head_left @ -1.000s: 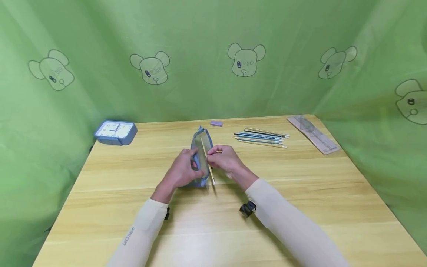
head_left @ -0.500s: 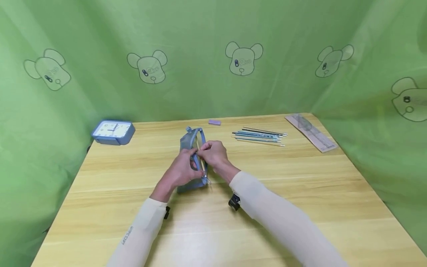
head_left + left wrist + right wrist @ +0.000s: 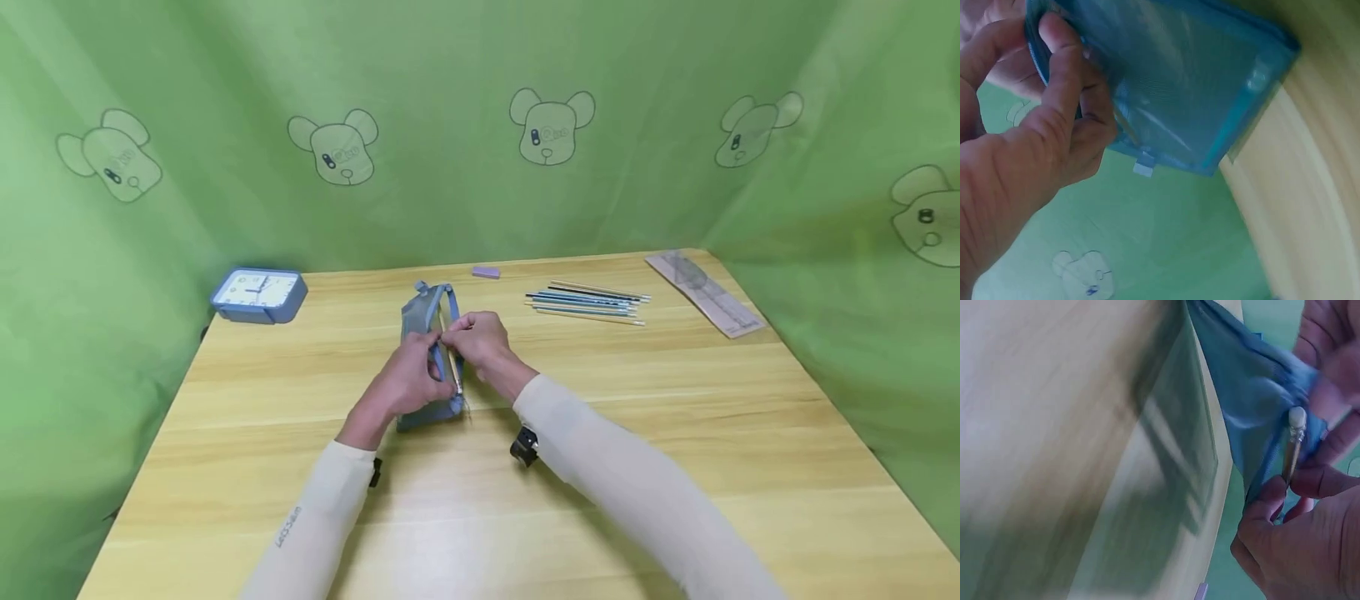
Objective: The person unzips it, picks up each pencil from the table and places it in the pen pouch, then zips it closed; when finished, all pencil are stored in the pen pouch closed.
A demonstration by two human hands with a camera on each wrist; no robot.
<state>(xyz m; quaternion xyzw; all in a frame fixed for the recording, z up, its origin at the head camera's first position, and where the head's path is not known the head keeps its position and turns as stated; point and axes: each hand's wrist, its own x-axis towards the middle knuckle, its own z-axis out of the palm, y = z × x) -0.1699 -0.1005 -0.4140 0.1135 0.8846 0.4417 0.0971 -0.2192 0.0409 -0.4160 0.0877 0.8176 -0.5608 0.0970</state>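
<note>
In fingers (image 3: pixel 1266 495): pencil (image 3: pixel 1291 455) (yellow, seemingly)

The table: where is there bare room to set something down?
The table is bare between the clock and left sleeve, between the loose pencils and right sleeve, and between both sleeves. It's crowded where the left hand grips the blue pouch and the right hand pinches a pencil.

Left hand (image 3: pixel 1041 140) grips blue see-through pouch (image 3: pixel 1175 75) by its rim, upper left. White tag (image 3: pixel 1144 164) on pouch's lower edge. Counter (image 3: pixel 1304 169) at right; green curtain (image 3: pixel 1172 231) behind, printed face (image 3: pixel 1088 275).
</note>
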